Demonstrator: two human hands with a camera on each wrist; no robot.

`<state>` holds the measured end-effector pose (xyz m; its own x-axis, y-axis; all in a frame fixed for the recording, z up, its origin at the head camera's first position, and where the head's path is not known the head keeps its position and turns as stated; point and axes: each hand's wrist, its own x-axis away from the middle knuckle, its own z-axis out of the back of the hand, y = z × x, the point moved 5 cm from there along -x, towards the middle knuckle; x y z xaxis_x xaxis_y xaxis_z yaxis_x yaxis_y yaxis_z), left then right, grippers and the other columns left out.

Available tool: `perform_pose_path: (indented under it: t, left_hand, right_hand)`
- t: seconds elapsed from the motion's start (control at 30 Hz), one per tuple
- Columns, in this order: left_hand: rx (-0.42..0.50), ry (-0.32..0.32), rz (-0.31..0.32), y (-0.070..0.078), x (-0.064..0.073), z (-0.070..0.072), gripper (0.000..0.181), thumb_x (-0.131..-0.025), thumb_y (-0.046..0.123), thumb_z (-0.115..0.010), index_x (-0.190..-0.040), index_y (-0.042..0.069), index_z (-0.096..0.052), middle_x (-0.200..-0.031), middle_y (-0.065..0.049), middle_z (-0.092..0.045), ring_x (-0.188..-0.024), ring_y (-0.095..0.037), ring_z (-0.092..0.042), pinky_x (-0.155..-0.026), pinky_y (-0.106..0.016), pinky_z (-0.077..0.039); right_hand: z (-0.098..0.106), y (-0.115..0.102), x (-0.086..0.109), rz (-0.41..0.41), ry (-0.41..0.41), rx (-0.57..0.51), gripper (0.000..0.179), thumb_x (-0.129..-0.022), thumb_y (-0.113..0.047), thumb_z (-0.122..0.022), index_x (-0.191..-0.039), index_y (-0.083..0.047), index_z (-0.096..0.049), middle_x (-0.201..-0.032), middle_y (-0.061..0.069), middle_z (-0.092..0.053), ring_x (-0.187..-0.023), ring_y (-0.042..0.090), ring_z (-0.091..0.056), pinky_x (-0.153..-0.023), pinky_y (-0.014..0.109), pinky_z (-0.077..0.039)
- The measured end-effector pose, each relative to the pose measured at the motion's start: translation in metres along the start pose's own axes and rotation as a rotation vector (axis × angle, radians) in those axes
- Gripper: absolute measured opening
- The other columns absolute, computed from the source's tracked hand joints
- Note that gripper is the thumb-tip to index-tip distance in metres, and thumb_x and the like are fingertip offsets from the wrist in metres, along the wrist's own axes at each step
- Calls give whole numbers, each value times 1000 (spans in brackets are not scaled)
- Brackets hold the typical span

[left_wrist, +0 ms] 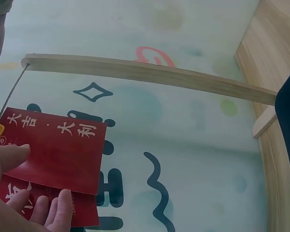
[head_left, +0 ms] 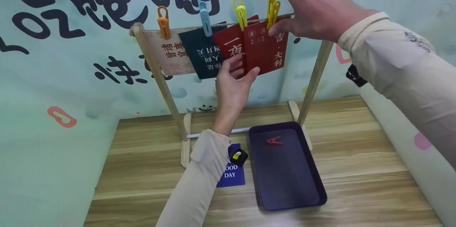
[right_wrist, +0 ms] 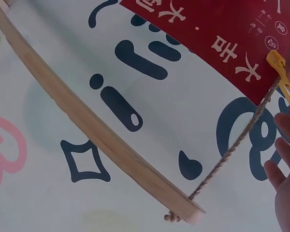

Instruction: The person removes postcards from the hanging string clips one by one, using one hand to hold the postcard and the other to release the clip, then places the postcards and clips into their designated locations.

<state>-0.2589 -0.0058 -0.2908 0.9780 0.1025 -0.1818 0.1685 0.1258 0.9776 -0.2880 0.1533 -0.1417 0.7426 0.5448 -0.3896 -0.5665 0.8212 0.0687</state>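
Note:
Cards hang from a rope [right_wrist: 229, 152] by clothespins. My left hand [head_left: 233, 89] pinches the lower left edge of the rightmost red card [head_left: 265, 47], thumb in front and fingertips at its edge. Those fingers overlap a second red card [head_left: 228, 38], held by a lime clothespin [head_left: 241, 15]. A yellow clothespin [head_left: 273, 11] sits on the top of the rightmost card. Around it, my right hand [head_left: 310, 4] has its thumb low and its fingers high, spread apart. Further left hang a dark green card [head_left: 196, 54] under a blue clothespin [head_left: 205, 18] and a pale card [head_left: 176, 63] under an orange one [head_left: 163, 24].
A wooden frame [head_left: 315, 77] carries the rope before a printed wall. On the wood-grain surface stands a dark tray [head_left: 288, 177] with a red clothespin [head_left: 274, 141] in it. Left of the tray lies a blue card [head_left: 233, 180], partly under my left forearm.

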Motion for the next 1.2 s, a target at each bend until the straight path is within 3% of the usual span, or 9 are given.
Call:
perform_pose_path:
  t: [0.33,0.57,0.67,0.9,1.2]
  left_hand:
    - [45,-10,-20,-1,-3,-7,49,-91,14,-74,-136,7,-55,-127,-12,-63,-114,-24,-62,-99,-29,-55]
    - [28,-1,-8,-4,-3,-9,31,-93,13,-71,-123,6,-67,-113,-13,-70,-95,-19,-66,-80,-27,-60]
    - [39,-4,19,-8,-4,-10,25,-94,14,-70,-117,5,-70,-111,-13,-71,-90,-18,-67,-74,-27,-62]
    - [47,2,59,-12,-3,-11,23,-95,16,-68,-117,7,-71,-114,-10,-69,-95,-18,-66,-77,-30,-62]
    - [29,-5,42,-16,-1,-13,22,-95,14,-67,-116,6,-70,-111,-10,-70,-89,-18,-67,-71,-28,-63]
  right_hand:
    - [3,-2,-2,20,5,8,54,-91,-25,-73,-137,-1,-57,-131,26,-60,-124,41,-47,-115,58,-35]
    - [6,-3,-2,36,37,-20,41,-97,-20,-66,-133,-2,-62,-127,24,-63,-115,37,-51,-98,58,-51]
    - [7,-4,-2,40,48,-27,38,-97,-20,-66,-129,-2,-65,-125,23,-65,-114,36,-53,-95,57,-51]
    - [4,-3,-1,-23,11,-56,34,-97,-18,-65,-125,2,-66,-125,23,-63,-118,36,-49,-94,59,-54]
    - [2,-4,1,-41,12,-94,31,-97,-17,-65,-119,5,-67,-120,25,-64,-114,36,-52,-93,58,-55]
